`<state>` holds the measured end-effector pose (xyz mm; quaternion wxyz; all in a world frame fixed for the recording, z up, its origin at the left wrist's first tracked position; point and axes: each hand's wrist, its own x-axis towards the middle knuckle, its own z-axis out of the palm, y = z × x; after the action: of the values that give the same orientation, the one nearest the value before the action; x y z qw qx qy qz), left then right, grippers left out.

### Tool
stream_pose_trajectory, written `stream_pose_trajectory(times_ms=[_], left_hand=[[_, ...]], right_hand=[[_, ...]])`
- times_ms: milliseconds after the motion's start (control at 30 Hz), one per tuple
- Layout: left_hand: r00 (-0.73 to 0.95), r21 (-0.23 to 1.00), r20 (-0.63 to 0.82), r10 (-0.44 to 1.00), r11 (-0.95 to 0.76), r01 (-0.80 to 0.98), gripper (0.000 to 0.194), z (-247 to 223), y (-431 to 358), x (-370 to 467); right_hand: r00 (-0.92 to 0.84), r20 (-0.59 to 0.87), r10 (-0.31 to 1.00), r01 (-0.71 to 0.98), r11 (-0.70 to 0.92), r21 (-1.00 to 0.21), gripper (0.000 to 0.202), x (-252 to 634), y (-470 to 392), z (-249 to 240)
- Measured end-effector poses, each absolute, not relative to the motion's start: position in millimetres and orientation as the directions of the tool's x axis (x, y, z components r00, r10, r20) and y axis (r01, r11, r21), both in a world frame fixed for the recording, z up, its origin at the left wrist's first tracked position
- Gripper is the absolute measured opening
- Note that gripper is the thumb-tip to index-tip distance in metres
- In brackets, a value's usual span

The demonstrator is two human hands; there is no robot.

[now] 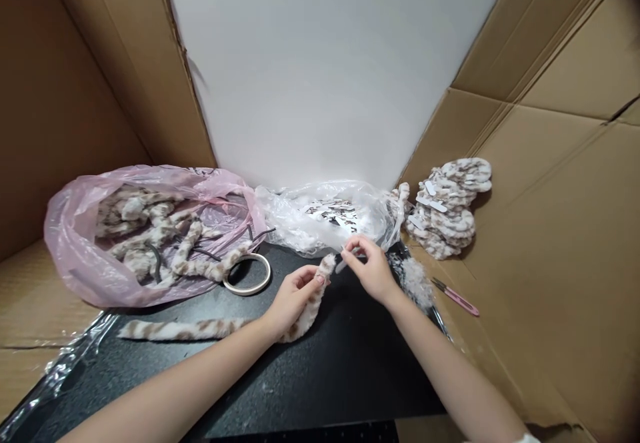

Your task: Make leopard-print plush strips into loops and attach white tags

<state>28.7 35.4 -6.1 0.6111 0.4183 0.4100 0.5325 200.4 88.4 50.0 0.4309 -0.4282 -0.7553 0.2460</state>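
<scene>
A long, fluffy white strip with brown spots (190, 330) lies across the black table and curves up at its right end. My left hand (296, 294) pinches it near that end, so the tip sticks up between thumb and fingers. Close by on the right, my right hand (370, 268) has thumb and fingers together on a small, thin, whitish strip (341, 267). The strip points toward the fluffy tip, with a narrow gap between them. A roll of cream tape (249, 291) stands left of my left hand.
A pink plastic bag (75, 243) with spotted fluffy strips is at the left. Behind my hands, a clear bag (285, 220) holds small flat pieces. At the right are a fluffy bundle (445, 210), loose fluff (417, 283) and pink-handled snips (457, 298). Cardboard walls (560, 230) flank the table.
</scene>
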Motion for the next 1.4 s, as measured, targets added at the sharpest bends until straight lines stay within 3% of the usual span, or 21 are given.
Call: stream_pose_trajectory(times_ms=[200, 300, 400, 533, 667, 1033, 1167, 1333, 1367, 1400], left_hand=[[0.214, 0.942, -0.034, 0.976, 0.103, -0.320, 0.032, -5.4, 31.8, 28.8], [0.262, 0.953, -0.014, 0.965, 0.093, -0.288, 0.030, -5.2, 28.1, 27.8], [0.275, 0.967, -0.002, 0.961, 0.072, -0.243, 0.028, -6.2, 25.9, 26.7], [0.272, 0.974, -0.014, 0.962, 0.075, -0.216, 0.029, -5.6, 24.6, 26.5], [0.258, 0.983, -0.006, 0.966, 0.053, -0.176, 0.033, -3.5, 22.5, 27.3], [0.217, 0.981, -0.035, 0.976, 0.074, -0.177, 0.039, -4.0, 22.3, 26.9], [0.246, 0.986, -0.032, 0.969, 0.070, -0.150, 0.034, -3.6, 24.9, 28.1], [-0.031, 0.981, 0.187, 0.982, -0.188, -0.048, 0.028, 24.3, -7.5, 27.6], [0.032, 0.986, 0.133, 0.991, -0.128, -0.109, 0.022, 28.8, -19.6, 26.8], [0.191, 0.979, 0.004, 0.982, 0.035, -0.203, 0.021, 31.0, -32.1, 25.7]], right_hand=[[-0.059, 0.503, 0.862, 0.262, 0.500, -0.826, 0.010, 196.0, 54.1, 21.6], [-0.064, 0.352, 0.934, -0.034, 0.350, -0.936, 0.013, 192.0, 54.6, 9.4], [-0.163, 0.187, 0.969, -0.231, 0.146, -0.962, 0.013, 189.6, 52.0, 2.4], [-0.277, 0.159, 0.948, -0.195, 0.107, -0.975, 0.025, 189.6, 45.8, 4.7], [-0.209, 0.188, 0.960, -0.072, 0.176, -0.982, 0.022, 188.5, 41.8, 8.4], [-0.263, 0.208, 0.942, 0.070, 0.234, -0.970, 0.012, 186.5, 37.7, 4.9], [-0.291, 0.203, 0.935, 0.012, 0.215, -0.976, 0.015, 187.2, 37.5, 5.7], [-0.169, 0.158, 0.973, -0.141, 0.134, -0.981, 0.022, 194.6, 44.1, 6.1], [-0.164, 0.125, 0.978, -0.195, 0.092, -0.976, 0.024, 196.3, 45.3, 7.4], [-0.182, 0.086, 0.979, -0.248, 0.039, -0.968, 0.026, 197.8, 46.1, 9.3]])
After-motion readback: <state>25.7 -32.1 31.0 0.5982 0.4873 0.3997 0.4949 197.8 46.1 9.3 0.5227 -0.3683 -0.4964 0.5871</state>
